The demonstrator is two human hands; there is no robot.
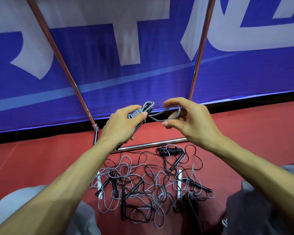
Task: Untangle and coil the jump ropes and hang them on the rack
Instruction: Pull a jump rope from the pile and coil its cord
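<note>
The left hand (124,122) holds tight round a gray rope (157,119) wound into a bundle. The right hand (185,119) hooks its bent fingers through that rope's loose loop. Both hands are up in the air between the two shiny poles of the rack (151,145), above its low bar. On the red floor (41,158), a messy pile of ropes (148,189) lies just in front of the bar. Red floor shows on both sides.

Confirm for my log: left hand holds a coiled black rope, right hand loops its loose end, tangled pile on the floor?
Head view: the coiled rope in the left hand is grey, not black. The right hand loops its loose end; the tangled pile lies on the floor.
</note>
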